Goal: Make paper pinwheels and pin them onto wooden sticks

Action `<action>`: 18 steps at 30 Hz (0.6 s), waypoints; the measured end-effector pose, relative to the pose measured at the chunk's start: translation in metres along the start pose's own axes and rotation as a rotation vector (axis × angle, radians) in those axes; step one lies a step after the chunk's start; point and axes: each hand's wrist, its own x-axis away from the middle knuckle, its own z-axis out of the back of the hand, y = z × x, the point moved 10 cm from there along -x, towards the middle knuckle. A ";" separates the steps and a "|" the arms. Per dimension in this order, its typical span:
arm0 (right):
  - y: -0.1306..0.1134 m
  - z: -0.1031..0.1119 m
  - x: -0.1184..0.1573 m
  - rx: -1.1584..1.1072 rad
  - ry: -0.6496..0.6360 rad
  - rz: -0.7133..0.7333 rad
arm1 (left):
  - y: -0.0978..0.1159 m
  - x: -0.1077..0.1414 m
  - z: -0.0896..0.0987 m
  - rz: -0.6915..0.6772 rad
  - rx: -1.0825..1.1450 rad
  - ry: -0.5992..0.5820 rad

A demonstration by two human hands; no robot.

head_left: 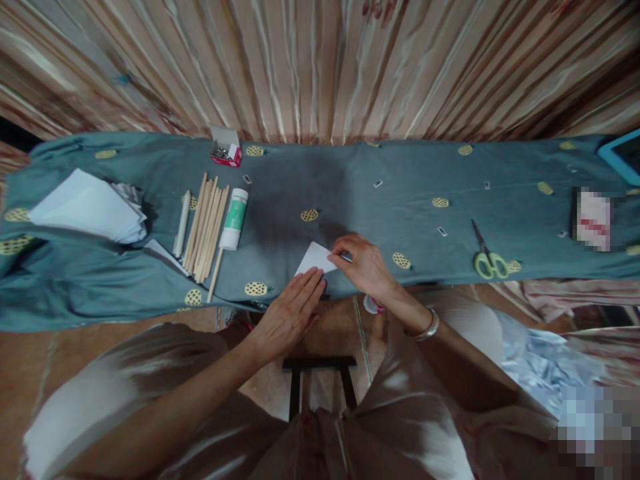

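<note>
A small piece of white paper [315, 257], which looks folded, lies at the front edge of the cloth-covered table. My left hand [295, 303] rests on its lower left edge, with the fingers stretched out and lying flat. At the paper's right corner, my right hand [363, 263] pinches it between thumb and forefinger. The right hand's remaining fingers are curled, partly hidden from me. A glue stick [234, 220] with a green label lies to the left of the hands, beside several thin wooden sticks [206, 227].
Stacked white paper [87, 207] lies far left, near a grey pen-like object [183, 223]. Behind the sticks stands an opened small red and white box [226, 150]. Green-handled scissors [487, 257] lie to the right, with a blue-edged object [623, 157] at the far right.
</note>
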 end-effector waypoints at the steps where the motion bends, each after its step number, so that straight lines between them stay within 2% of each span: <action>1: 0.000 0.000 0.000 0.002 0.000 0.004 | 0.001 0.000 0.000 -0.003 -0.008 0.002; 7: 0.000 0.000 0.001 0.034 0.003 0.011 | 0.003 0.000 -0.003 -0.014 -0.085 -0.032; 13: -0.004 0.001 0.017 0.065 0.059 0.023 | 0.002 0.000 -0.005 -0.027 -0.089 -0.056; 18: 0.009 0.012 0.030 0.076 0.132 0.008 | -0.002 0.007 0.001 -0.036 -0.092 -0.045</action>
